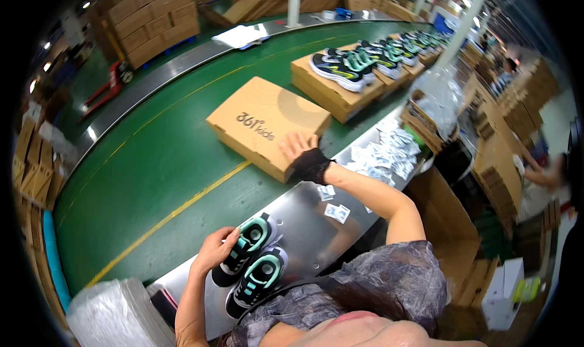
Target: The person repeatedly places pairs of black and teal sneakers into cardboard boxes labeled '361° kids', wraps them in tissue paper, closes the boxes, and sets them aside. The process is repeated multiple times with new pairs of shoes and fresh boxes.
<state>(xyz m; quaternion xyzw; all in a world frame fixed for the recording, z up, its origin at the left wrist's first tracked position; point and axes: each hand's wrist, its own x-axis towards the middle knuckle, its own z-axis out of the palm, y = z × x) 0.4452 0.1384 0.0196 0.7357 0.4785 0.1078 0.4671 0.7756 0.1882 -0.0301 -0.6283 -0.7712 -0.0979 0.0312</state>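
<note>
A pair of black sneakers with mint-green collars and white soles sits on the metal ledge in front of me: one sneaker (244,249) on the left, the other sneaker (258,281) nearer to me. My left hand (218,248) grips the left sneaker at its outer side, thumb and fingers bent around its edge. Out on the green conveyor belt lies a closed brown cardboard shoebox (261,119). My right hand (299,150), in a black fingerless cover, rests on the box's near right corner with fingers spread.
White paper packets (383,155) are heaped on the ledge at right, with a few loose ones nearer. Farther along the belt (152,182), more boxes (340,100) carry similar sneakers. Clear plastic wrapping (115,313) stands at lower left; an open carton (441,219) is right of me.
</note>
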